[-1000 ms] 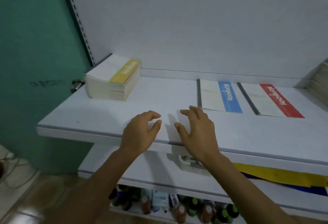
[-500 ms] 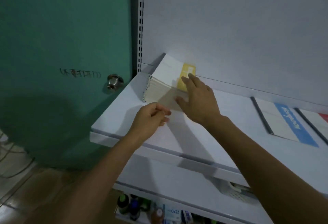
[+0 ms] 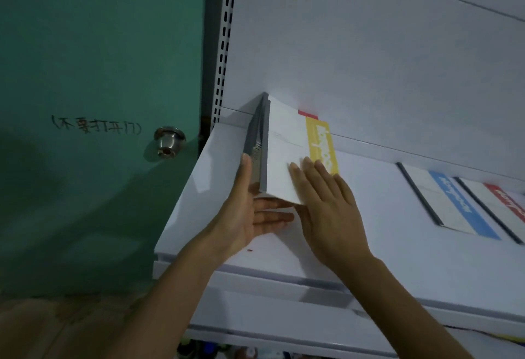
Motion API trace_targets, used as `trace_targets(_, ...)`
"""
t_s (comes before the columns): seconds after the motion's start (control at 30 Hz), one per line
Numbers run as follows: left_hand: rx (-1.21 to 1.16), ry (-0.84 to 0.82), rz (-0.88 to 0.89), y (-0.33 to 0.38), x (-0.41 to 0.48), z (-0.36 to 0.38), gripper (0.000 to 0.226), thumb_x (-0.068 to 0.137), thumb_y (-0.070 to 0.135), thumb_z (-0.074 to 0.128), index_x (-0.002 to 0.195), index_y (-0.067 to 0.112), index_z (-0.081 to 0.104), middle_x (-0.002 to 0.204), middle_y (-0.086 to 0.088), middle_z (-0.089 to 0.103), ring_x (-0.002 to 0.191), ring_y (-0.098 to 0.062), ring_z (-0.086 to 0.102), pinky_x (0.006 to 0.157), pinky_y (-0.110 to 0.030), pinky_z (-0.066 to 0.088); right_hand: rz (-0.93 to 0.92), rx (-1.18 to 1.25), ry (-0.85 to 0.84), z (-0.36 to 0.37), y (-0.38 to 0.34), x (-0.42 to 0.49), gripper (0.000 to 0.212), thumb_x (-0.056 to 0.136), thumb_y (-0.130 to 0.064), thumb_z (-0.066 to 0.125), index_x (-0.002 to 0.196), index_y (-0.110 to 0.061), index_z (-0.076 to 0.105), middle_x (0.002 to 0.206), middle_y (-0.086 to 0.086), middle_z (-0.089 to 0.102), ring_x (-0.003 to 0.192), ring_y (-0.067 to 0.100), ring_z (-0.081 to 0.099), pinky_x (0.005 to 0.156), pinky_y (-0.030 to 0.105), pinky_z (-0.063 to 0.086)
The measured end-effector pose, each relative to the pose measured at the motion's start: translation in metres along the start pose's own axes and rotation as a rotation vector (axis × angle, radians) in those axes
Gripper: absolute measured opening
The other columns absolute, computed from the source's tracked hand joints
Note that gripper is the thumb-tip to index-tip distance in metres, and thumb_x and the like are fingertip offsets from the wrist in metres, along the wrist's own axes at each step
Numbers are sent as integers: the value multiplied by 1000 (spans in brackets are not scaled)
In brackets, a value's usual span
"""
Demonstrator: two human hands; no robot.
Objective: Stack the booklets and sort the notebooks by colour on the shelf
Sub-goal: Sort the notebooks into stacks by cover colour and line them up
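— Looking down from the head view, where does the stack of notebooks (image 3: 284,154) sit?

— At the far left corner of the shelf (image 3: 397,245), close to the back panel. It is tilted. Its grey spine side faces left and its near corner is raised off the shelf.

— What is on the top cover?

— White, with a yellow band (image 3: 322,142) along its right edge. A thin red strip (image 3: 308,114) peeks out at the far edge behind it.

— And the left hand (image 3: 244,216)?

— Its thumb lies straight up against the spine side. Its fingers (image 3: 272,218) reach out flat beneath the raised near corner, relaxed rather than clenched, bearing the stack from below.

— The right hand (image 3: 326,208)?

— Palm down on the top cover, fingers (image 3: 312,171) straight and spread, pressing, not grasping. The fingertips reach the lower end of the yellow band.

— Anything else on the shelf?

— Toward the right edge, a blue-banded notebook (image 3: 449,205) lies flat. A red-banded notebook (image 3: 508,202) lies just beside it, cut off by the frame. Both are well apart from the stack.

— And around the shelf?

— A perforated upright (image 3: 224,46) rises at the back left corner. Left of it is a green door (image 3: 99,60) with a metal knob (image 3: 169,141) and some handwriting. A lower shelf (image 3: 270,316) shows beneath; what stands under that is too blurred to tell.
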State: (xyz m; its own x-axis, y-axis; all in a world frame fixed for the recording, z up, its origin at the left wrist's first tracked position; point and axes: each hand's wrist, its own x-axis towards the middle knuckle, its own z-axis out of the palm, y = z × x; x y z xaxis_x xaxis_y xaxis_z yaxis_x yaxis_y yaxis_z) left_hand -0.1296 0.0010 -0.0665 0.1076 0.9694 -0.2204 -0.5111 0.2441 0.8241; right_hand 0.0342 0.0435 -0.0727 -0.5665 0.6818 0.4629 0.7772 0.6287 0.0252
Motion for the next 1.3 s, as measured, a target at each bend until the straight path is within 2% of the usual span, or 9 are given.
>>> trace_targets(0.2,166,-25,93,-8,-2,-3,31,92,23,56,123,20,57,111,-2,70,101,-19,67,80,-35,57,-98,220,-2,-16,6,-17,59,95,-57,30,141,-23,44,150,-2,38,142,15,29,115,41,25)
trace_targets(0.3,41,44,199,-13,-5,-5,24,89,20,58,113,20,62,105,0,73,94,-15,69,68,-25,56,178,647,311,-26,14,3,45,94,-56,37,124,-29,58,130,-17,55,123,-3,47,102,20,36)
trace_targets(0.37,10,95,252,-11,-4,-6,25,89,19,58,113,20,61,104,1,73,94,-14,69,67,-24,55,544,849,442,-29,19,34,34,95,-47,45,117,-27,60,120,-14,61,112,-1,54,95,23,43)
trace_targets(0.47,36,142,292,-14,-4,-7,26,87,20,59,113,21,61,103,2,73,93,-13,69,67,-24,55,913,1033,131,-18,27,66,41,95,-33,53,129,-9,50,127,11,58,109,21,58,92,34,47)
trace_targets(0.57,129,115,305,-16,-4,-7,33,80,27,61,113,25,61,104,5,73,94,-12,69,66,-23,55,943,1146,-131,-11,26,67,28,96,-17,50,120,-4,50,105,11,64,81,20,64,72,34,54)
trace_targets(0.7,311,151,370,-16,-6,-3,26,89,22,58,113,32,57,102,11,72,91,-9,68,62,-23,55,905,1103,-43,-16,33,45,16,93,-21,54,101,-8,59,88,3,67,71,13,63,59,24,48)
trace_targets(1.03,390,79,410,-39,25,80,21,90,17,60,107,29,60,93,11,73,75,-5,67,44,-22,47,961,1203,433,-56,112,-15,9,95,-24,57,102,-29,55,89,-5,70,67,9,71,46,17,50)
trace_targets(1.2,500,150,455,-61,62,130,39,87,13,65,119,22,44,104,12,61,79,-5,64,45,-20,48,981,1038,553,-75,166,-47,16,96,-15,53,109,-24,50,99,-3,66,77,14,68,54,26,56)
trace_targets(1.3,569,236,491,-75,87,145,44,88,10,64,120,22,36,108,10,55,85,-6,60,46,-18,50,993,919,576,-76,194,-65,17,96,-15,53,110,-24,49,102,-6,63,91,16,65,77,42,59)
